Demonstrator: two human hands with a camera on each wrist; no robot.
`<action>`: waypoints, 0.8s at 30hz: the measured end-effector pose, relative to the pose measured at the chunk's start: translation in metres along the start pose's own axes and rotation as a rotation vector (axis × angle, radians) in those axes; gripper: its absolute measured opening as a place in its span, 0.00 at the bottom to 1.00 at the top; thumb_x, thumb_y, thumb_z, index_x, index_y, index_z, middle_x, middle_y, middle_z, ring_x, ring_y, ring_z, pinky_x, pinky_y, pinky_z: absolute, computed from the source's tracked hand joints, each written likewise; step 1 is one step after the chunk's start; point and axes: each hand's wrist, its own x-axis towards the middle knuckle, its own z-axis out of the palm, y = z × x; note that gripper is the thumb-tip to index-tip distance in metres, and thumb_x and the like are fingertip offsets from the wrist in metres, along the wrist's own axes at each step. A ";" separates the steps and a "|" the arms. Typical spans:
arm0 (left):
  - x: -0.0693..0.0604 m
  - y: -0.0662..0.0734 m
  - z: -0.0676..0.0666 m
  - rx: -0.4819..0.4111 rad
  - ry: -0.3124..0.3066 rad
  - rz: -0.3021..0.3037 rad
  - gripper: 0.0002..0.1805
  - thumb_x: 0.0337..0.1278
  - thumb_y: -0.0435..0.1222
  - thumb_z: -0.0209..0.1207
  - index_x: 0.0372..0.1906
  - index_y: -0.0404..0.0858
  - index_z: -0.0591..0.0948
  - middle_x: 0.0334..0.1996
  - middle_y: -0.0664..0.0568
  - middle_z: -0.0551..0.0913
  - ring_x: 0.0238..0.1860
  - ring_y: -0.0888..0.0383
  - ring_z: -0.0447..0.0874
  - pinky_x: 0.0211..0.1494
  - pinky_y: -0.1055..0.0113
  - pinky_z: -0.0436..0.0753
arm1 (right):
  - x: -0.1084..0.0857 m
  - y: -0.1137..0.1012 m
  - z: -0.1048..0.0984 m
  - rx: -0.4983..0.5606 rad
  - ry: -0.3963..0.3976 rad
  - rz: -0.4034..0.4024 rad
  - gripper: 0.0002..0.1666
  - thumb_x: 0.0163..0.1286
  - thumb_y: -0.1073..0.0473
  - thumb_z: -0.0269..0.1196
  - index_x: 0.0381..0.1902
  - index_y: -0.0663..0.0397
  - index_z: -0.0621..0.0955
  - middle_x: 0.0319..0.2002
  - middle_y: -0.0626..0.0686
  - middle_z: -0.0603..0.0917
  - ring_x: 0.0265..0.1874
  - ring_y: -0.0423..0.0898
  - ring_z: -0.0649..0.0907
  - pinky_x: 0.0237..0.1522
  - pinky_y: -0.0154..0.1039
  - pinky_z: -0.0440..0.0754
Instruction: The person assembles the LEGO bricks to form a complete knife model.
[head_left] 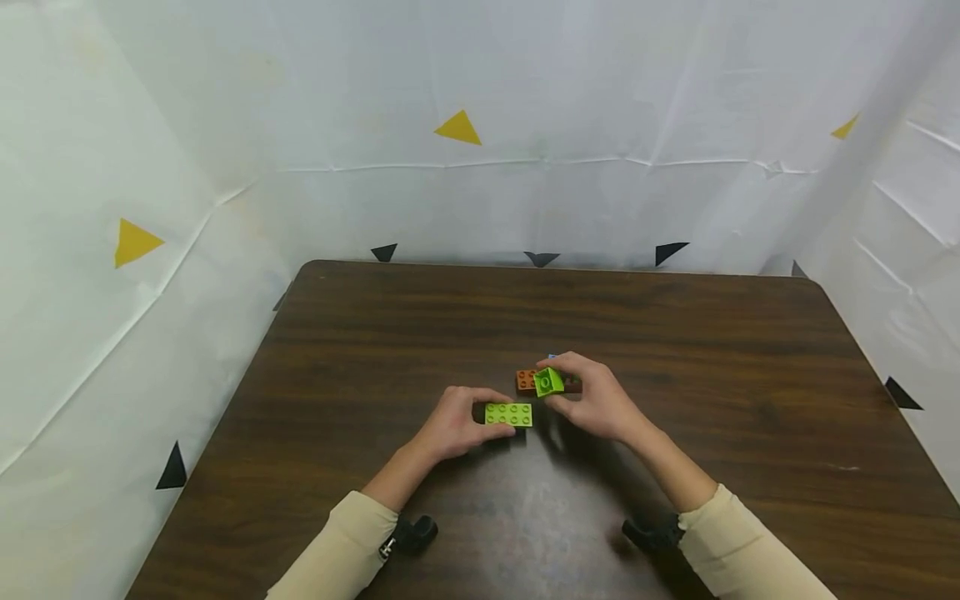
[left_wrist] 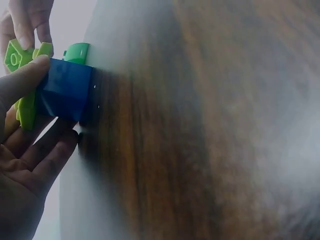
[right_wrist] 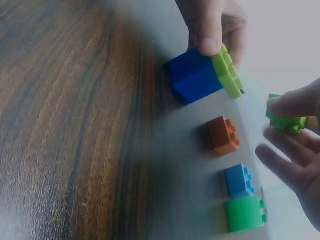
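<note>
My left hand (head_left: pixel 453 423) grips a flat lime green toy brick (head_left: pixel 508 414), studs facing up, on top of a dark blue block (right_wrist: pixel 197 75). The thumb lies on one long side and fingers on the other; the blue block stands on the table. Just to the right and a little farther back, my right hand (head_left: pixel 603 404) pinches a small bright green sloped brick (head_left: pixel 549 382) between thumb and fingers. That brick is held tilted, its hollow underside turned to the head camera. It is apart from the lime brick.
Behind the hands, an orange brick (right_wrist: pixel 223 135), a light blue brick (right_wrist: pixel 239 181) and a green brick (right_wrist: pixel 245 214) stand on the brown wooden table (head_left: pixel 360 342). My right hand partly covers them in the head view. White sheeting (head_left: pixel 562 92) surrounds the table's far side and ends.
</note>
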 end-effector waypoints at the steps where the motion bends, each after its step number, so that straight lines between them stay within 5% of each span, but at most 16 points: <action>1: 0.000 0.000 0.000 -0.004 0.000 -0.002 0.18 0.47 0.44 0.75 0.46 0.47 0.87 0.40 0.61 0.87 0.40 0.65 0.81 0.46 0.64 0.79 | 0.001 -0.001 0.000 0.014 -0.009 -0.007 0.29 0.58 0.71 0.71 0.59 0.61 0.79 0.50 0.55 0.78 0.49 0.53 0.81 0.46 0.50 0.83; 10: 0.003 0.000 0.000 0.003 -0.007 -0.026 0.20 0.45 0.44 0.76 0.46 0.44 0.87 0.41 0.58 0.87 0.41 0.63 0.81 0.46 0.63 0.79 | 0.005 -0.013 0.008 -0.004 -0.149 -0.052 0.36 0.63 0.70 0.68 0.68 0.59 0.70 0.53 0.53 0.75 0.50 0.49 0.79 0.47 0.48 0.83; 17: 0.002 -0.001 0.002 0.032 0.021 -0.025 0.22 0.43 0.44 0.77 0.46 0.40 0.87 0.42 0.55 0.87 0.40 0.62 0.82 0.46 0.64 0.80 | 0.006 -0.017 0.017 -0.108 -0.120 -0.118 0.25 0.59 0.64 0.72 0.54 0.56 0.78 0.49 0.50 0.81 0.45 0.47 0.82 0.46 0.47 0.83; 24: 0.002 -0.003 0.004 0.032 0.038 -0.029 0.24 0.40 0.45 0.78 0.46 0.43 0.86 0.40 0.58 0.86 0.36 0.64 0.80 0.41 0.68 0.78 | 0.005 -0.022 0.024 -0.241 -0.126 -0.177 0.24 0.60 0.62 0.72 0.56 0.52 0.82 0.50 0.48 0.79 0.47 0.43 0.80 0.48 0.43 0.81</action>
